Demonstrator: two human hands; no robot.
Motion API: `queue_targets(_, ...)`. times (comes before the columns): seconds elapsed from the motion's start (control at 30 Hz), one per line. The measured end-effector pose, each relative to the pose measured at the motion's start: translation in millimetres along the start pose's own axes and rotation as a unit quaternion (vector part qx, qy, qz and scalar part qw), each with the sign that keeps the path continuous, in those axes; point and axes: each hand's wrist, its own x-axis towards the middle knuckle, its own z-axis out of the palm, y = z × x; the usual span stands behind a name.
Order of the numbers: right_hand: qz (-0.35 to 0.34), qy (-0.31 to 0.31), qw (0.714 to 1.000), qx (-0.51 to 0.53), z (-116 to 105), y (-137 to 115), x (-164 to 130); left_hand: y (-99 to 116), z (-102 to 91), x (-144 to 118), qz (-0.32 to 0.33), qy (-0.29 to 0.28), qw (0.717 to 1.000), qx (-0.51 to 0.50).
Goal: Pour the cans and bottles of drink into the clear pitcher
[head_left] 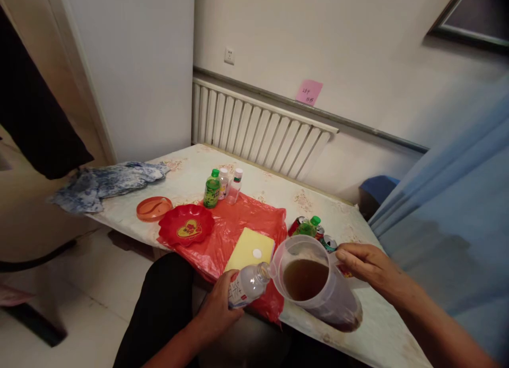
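Two hands share the pour: the left hand has its grip wrapped round a small clear bottle tilted up to the spout, and the right hand grips the tipped jug of brown liquid at the tabletop edge. Mouth tight under spout and a slow tilt would serve best.

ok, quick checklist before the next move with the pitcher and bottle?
1. Left hand has a grip on the small bottle: ok.
2. Bottle cap off: ok, the white cap lies on the yellow pad.
3. Right hand steadies the pitcher: ok.
4. Pitcher holds brown liquid: ok.
5. Bottle mouth at the pitcher rim: ok, touching or nearly.
6. Bottle fill level: cannot tell.
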Motion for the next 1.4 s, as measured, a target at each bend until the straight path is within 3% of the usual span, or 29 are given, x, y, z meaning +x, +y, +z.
queue_targets(0.6,-0.02,-0.038,0.999,0.007,-5,-2,0,8,1.6,1,0.03,-0.006,1.0,-0.003)
queue_targets(1.1,0.008,-0.011,0.999,0.041,-8,-16,0,5,5.6,0,0.041,-0.024,0.999,-0.002)
queue_targets(1.4,-0.011,-0.054,0.998,-0.022,-8,-9,1,4,6.9,0,0.039,-0.041,0.998,0.006)
